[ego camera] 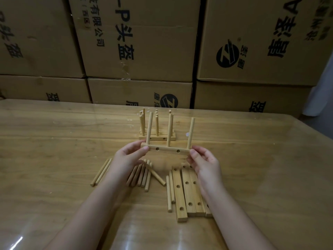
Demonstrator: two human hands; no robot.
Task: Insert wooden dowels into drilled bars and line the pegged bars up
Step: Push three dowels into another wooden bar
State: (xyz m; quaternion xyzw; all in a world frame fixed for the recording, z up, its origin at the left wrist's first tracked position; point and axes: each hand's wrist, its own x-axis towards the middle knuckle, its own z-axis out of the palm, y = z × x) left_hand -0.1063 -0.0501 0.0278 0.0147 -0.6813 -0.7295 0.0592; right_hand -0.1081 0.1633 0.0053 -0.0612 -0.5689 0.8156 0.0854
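A drilled wooden bar [166, 149] with three dowels standing up from it is held level above the table. My left hand [127, 156] pinches its left end and my right hand [204, 162] pinches its right end. Two side holes face me. Behind it, pegged bars [157, 137] with several upright dowels stand together on the table. Loose dowels [144, 175] lie below my left hand. Several drilled bars [188, 192] lie flat under my right wrist, partly hidden by it.
The wooden table [63, 150] has a glossy cover and reaches left and right of the parts. Stacked cardboard boxes [140, 44] form a wall right behind its far edge. Two more dowels [170, 192] lie beside the flat bars.
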